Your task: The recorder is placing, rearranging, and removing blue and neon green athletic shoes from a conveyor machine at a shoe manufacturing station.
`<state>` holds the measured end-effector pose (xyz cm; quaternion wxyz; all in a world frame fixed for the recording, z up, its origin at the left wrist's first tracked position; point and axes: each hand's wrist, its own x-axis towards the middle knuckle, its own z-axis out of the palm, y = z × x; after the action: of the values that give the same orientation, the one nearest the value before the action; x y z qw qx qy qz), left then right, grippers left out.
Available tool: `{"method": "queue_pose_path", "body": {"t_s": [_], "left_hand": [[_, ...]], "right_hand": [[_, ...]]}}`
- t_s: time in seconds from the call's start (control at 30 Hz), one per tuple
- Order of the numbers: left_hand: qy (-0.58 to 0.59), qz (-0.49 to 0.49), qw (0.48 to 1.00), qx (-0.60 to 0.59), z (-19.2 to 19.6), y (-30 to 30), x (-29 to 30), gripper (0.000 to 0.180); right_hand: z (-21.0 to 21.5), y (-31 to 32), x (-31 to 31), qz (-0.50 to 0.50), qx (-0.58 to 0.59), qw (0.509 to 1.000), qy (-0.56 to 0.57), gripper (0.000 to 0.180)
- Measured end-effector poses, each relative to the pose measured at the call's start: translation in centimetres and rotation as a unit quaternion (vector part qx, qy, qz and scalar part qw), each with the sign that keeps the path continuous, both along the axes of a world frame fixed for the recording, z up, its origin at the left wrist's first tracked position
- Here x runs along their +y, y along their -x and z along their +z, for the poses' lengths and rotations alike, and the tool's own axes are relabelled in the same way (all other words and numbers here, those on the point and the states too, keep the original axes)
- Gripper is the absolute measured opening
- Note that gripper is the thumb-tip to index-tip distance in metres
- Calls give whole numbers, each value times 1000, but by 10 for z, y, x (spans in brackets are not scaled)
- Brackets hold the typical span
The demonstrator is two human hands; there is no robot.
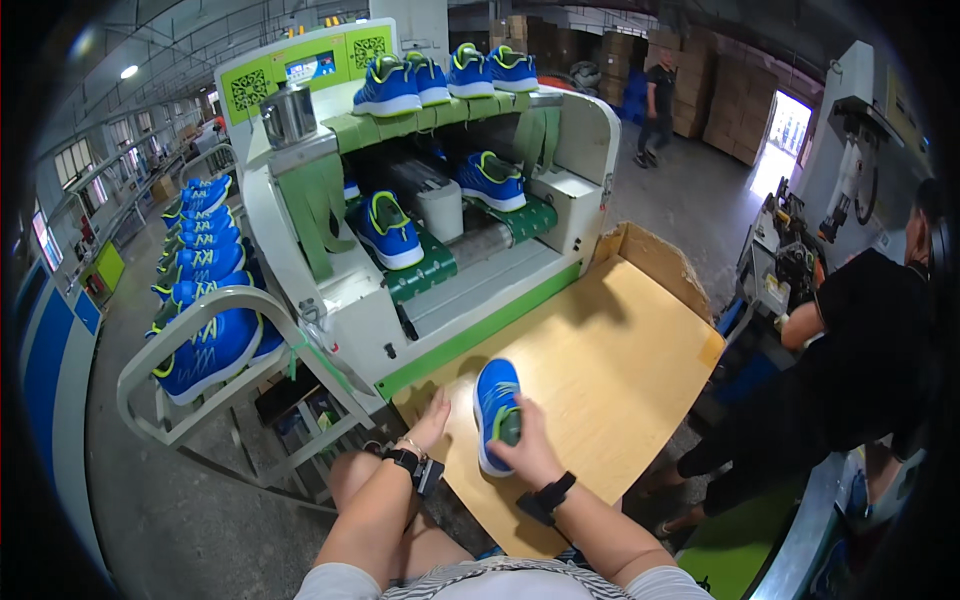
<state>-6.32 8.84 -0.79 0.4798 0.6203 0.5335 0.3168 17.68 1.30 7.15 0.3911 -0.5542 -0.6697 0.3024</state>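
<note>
A blue sneaker with yellow-green trim and a white sole [494, 405] lies on a wooden work table [610, 350], toe pointing away from me. My right hand [524, 450] grips its heel end, fingers around a dark form in the opening. My left hand [430, 422] rests flat on the table just left of the shoe, fingers together and holding nothing. Both wrists wear black bands.
A white and green conveyor machine [420, 230] stands behind the table, with matching blue sneakers on its belt [385, 230] and top shelf [450, 75]. A rack of blue shoes [200, 290] is at left. A person in black [860, 360] works at right; cardboard boxes sit far back.
</note>
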Motion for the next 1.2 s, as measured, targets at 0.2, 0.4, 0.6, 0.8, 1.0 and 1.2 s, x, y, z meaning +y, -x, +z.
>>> {"method": "queue_pose_path", "body": {"t_s": [0.2,0.4,0.6,0.8,1.0,1.2], "left_hand": [[-42,71,996,-31,-4,-21,-24,77],[-138,98,985,-37,39,-95,-83,98],[-195,138,971,-2,50,-102,-73,96],[-241,180,953,31,51,-98,-57,84],[-228,168,956,76,50,-92,-59,81],[-227,157,958,83,55,-90,-59,80]], "right_hand": [[-23,36,1,27,2,997,-68,92],[-21,-3,-28,153,172,964,135,117],[25,-39,-13,218,9,967,134,74],[61,-35,28,164,-104,979,-56,48],[43,5,144,92,-235,951,-180,54],[-11,-48,184,-154,-363,916,-69,125]]}}
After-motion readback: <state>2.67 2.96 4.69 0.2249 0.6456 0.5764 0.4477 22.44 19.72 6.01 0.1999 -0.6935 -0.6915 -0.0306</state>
